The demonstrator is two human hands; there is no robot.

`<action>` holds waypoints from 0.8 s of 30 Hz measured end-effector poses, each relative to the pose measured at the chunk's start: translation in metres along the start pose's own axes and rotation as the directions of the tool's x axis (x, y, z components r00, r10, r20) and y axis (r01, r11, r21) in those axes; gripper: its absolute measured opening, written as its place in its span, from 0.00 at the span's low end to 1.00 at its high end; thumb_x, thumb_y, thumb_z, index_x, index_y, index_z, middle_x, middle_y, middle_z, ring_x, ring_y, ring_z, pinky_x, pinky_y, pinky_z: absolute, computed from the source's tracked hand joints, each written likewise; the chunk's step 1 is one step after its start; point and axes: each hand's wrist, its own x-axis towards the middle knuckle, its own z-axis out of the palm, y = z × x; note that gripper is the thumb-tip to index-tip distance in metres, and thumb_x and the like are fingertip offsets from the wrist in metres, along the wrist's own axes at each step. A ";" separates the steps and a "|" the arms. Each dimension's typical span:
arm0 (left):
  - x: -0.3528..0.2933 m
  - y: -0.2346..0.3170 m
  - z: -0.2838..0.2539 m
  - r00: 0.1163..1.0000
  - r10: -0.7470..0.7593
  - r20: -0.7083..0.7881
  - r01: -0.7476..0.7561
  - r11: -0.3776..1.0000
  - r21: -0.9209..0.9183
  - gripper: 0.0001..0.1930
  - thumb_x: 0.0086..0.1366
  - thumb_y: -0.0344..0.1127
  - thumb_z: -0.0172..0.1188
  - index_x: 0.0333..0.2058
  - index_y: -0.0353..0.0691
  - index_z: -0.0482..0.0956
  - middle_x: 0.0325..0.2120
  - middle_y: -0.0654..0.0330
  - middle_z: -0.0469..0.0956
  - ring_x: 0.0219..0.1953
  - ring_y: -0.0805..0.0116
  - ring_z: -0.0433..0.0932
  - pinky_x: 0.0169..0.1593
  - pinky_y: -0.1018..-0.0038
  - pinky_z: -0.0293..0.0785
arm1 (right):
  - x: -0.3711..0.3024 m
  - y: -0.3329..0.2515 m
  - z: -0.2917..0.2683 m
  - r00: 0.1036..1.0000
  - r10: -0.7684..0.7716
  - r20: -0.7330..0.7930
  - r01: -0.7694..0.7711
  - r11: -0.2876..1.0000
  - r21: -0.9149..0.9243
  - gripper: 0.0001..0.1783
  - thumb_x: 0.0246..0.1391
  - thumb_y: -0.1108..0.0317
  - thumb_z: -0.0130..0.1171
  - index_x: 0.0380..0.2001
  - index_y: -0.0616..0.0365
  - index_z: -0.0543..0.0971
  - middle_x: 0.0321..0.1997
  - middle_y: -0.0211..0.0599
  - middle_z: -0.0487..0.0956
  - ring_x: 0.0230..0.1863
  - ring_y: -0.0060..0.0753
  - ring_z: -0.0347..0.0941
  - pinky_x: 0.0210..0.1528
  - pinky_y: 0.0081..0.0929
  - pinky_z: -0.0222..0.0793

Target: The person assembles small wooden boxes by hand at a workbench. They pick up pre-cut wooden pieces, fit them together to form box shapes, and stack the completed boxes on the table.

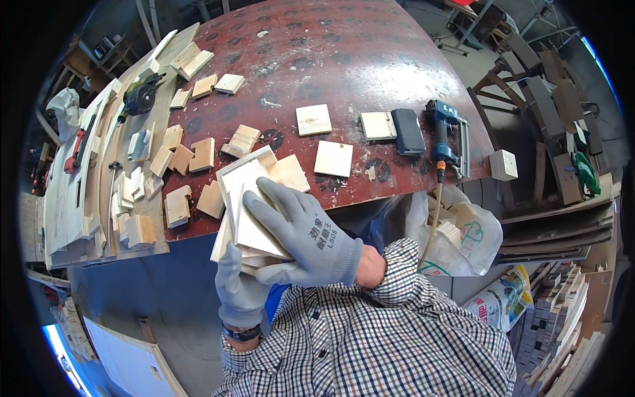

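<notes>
Near the front edge of the red-brown table (251,53), my two grey-gloved hands hold a stack of thin square wooden pieces (254,228). My right hand (307,235) is wrapped over the stack from the right, its fingers lying across the top piece and its thumb at the near edge. My left hand (239,288) grips the lower near corner, and most of its fingers are hidden under the pieces. The pieces sit unevenly, with some edges jutting out. Just beyond the stack, a loose wooden square (289,173) lies on the table.
Two wooden squares (313,120) lie mid-table. To the right are a black case (408,131) and a blue nail gun (444,132) with its air hose (434,215). Small blocks (202,154), a tape measure (140,98) and boards (73,192) fill the left. A white sack (473,231) stands right of me.
</notes>
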 end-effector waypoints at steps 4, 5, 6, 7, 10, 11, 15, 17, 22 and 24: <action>0.004 -0.005 -0.004 0.993 -0.091 0.072 0.112 0.916 -0.384 0.34 0.82 0.58 0.41 0.74 0.39 0.60 0.69 0.49 0.68 0.67 0.54 0.74 0.53 0.64 0.85 | -0.004 0.004 0.001 0.996 0.073 0.052 -0.072 0.997 -0.020 0.55 0.60 0.34 0.62 0.76 0.63 0.60 0.72 0.67 0.64 0.69 0.67 0.66 0.69 0.56 0.63; 0.005 0.000 -0.001 0.990 -0.098 0.106 0.132 0.912 -0.388 0.34 0.82 0.58 0.43 0.75 0.40 0.58 0.70 0.49 0.67 0.67 0.53 0.73 0.61 0.58 0.80 | -0.003 0.004 0.002 0.997 0.069 0.044 -0.069 0.998 -0.017 0.54 0.59 0.37 0.64 0.76 0.63 0.60 0.71 0.66 0.65 0.69 0.65 0.67 0.70 0.55 0.63; 0.006 0.002 0.005 0.991 -0.098 0.092 0.123 0.940 -0.318 0.34 0.82 0.57 0.44 0.75 0.40 0.58 0.70 0.49 0.67 0.67 0.53 0.73 0.63 0.57 0.79 | -0.004 0.004 0.001 0.996 0.072 0.044 -0.071 0.997 -0.020 0.53 0.60 0.37 0.64 0.76 0.62 0.60 0.71 0.66 0.65 0.68 0.65 0.67 0.70 0.55 0.63; 0.006 0.001 0.013 0.992 -0.095 0.077 0.111 0.963 -0.246 0.34 0.82 0.57 0.45 0.75 0.40 0.58 0.70 0.49 0.67 0.67 0.52 0.73 0.64 0.55 0.77 | -0.006 0.005 -0.002 0.996 0.073 0.045 -0.072 0.997 -0.021 0.53 0.60 0.38 0.64 0.76 0.62 0.60 0.71 0.66 0.65 0.68 0.66 0.67 0.70 0.55 0.63; 0.005 0.008 0.025 0.993 -0.073 0.088 0.090 0.974 -0.209 0.37 0.80 0.55 0.52 0.77 0.41 0.56 0.70 0.51 0.68 0.68 0.53 0.72 0.65 0.55 0.76 | -0.005 0.004 -0.003 0.998 0.067 -0.003 -0.067 0.996 0.066 0.50 0.63 0.43 0.64 0.75 0.65 0.61 0.71 0.67 0.66 0.66 0.69 0.69 0.70 0.54 0.64; 0.003 0.008 0.023 0.995 -0.058 0.076 0.074 0.972 -0.223 0.38 0.78 0.55 0.54 0.77 0.41 0.55 0.70 0.51 0.68 0.68 0.53 0.73 0.65 0.55 0.76 | -0.006 0.009 -0.001 0.997 0.050 -0.056 -0.037 0.978 0.204 0.49 0.64 0.44 0.63 0.75 0.67 0.60 0.71 0.66 0.66 0.68 0.66 0.69 0.72 0.51 0.63; 0.009 0.026 0.050 0.982 0.009 0.190 0.035 0.973 -0.229 0.46 0.71 0.40 0.64 0.79 0.38 0.48 0.74 0.46 0.61 0.73 0.46 0.66 0.74 0.47 0.65 | -0.009 0.011 -0.019 0.966 0.259 -0.025 -0.158 0.660 0.735 0.47 0.71 0.49 0.57 0.78 0.73 0.53 0.78 0.58 0.63 0.76 0.46 0.64 0.76 0.39 0.58; 0.009 0.029 0.058 0.974 0.041 0.221 0.024 0.958 -0.284 0.49 0.68 0.32 0.67 0.79 0.39 0.45 0.75 0.44 0.58 0.74 0.42 0.64 0.76 0.48 0.62 | -0.013 0.009 -0.030 0.945 0.326 0.026 -0.199 0.508 0.838 0.50 0.70 0.48 0.57 0.78 0.73 0.50 0.81 0.56 0.58 0.80 0.43 0.57 0.79 0.38 0.53; 0.004 0.027 0.053 0.978 0.049 0.202 -0.038 0.998 -0.058 0.54 0.65 0.35 0.75 0.79 0.37 0.45 0.74 0.47 0.60 0.74 0.54 0.65 0.74 0.59 0.68 | -0.015 0.008 -0.025 0.951 0.303 0.066 -0.198 0.429 0.881 0.54 0.66 0.50 0.63 0.79 0.71 0.48 0.83 0.54 0.53 0.83 0.44 0.52 0.81 0.39 0.49; 0.000 0.031 0.053 0.989 0.009 0.149 -0.008 1.000 -0.006 0.55 0.64 0.35 0.76 0.79 0.36 0.44 0.75 0.49 0.59 0.74 0.59 0.65 0.73 0.62 0.67 | -0.011 0.009 -0.020 0.967 0.249 0.049 -0.214 0.698 0.683 0.59 0.57 0.38 0.70 0.77 0.68 0.58 0.77 0.58 0.62 0.76 0.52 0.61 0.77 0.46 0.54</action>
